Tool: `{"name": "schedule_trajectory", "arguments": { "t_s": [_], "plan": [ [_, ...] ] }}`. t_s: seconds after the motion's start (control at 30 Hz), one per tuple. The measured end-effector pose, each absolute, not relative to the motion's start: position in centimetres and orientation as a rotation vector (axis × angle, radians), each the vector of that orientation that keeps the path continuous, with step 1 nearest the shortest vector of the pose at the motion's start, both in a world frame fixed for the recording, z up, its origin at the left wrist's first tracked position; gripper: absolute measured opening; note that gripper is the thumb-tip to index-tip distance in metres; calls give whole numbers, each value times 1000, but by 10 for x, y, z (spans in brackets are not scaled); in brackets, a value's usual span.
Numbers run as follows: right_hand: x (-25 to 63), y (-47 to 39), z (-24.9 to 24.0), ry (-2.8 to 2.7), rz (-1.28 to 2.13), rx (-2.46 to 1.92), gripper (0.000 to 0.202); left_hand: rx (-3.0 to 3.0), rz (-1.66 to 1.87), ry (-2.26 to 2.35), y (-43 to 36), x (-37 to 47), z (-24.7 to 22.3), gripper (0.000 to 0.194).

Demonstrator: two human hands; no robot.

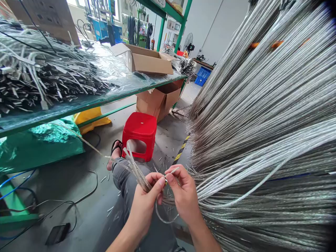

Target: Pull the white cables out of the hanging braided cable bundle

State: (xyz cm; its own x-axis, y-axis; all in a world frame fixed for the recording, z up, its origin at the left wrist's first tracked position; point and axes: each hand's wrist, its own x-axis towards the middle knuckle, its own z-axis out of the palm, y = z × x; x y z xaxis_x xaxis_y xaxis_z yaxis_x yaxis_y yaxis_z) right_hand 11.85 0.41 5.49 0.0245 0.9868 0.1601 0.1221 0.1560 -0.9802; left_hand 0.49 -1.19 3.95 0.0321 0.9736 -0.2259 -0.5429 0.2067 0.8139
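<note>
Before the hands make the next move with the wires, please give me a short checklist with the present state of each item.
1. Left hand holds a small bunch of wires: ok.
2. Right hand pinches a single wire end between its fingertips: ok.
3. Single wire separated from the big hanging wire bundle: cannot tell.
4. Loop of wire below the hands free of tangles: cannot tell.
5. Red stool apart from the hands: ok.

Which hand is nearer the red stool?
Left. The left hand grips a small bunch of wires just below the red stool; the right hand sits farther right, beside the big wire bundle.
</note>
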Motion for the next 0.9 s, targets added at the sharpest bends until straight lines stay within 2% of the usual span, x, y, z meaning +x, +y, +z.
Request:
{"name": "schedule_trajectory", "arguments": {
  "t_s": [0.13,0.2,0.37,0.43,0.5,0.7,0.8,0.9],
  "plan": [
    [119,3,62,-1463,788,-1269,18,635,1319,928,-13,8,37,25],
    [120,4,66,-1460,826,-1279,20,649,1315,929,-12,8,38,26],
    [121,11,70,-999,1559,-1151,33,685,1280,907,-11,4,41,25],
    [119,12,69,-840,1732,-1092,36,706,1277,901,-11,3,41,25],
    [117,13,65,-806,1708,-1091,36,720,1278,907,-10,2,41,24],
    [113,10,57,-1048,1327,-1121,28,748,1218,905,-8,4,34,29],
    [114,6,58,-1104,1395,-1093,23,746,1186,860,-7,6,31,36],
    [115,3,59,-1080,1539,-1066,26,738,1178,840,-9,7,31,38]
  ]
}}
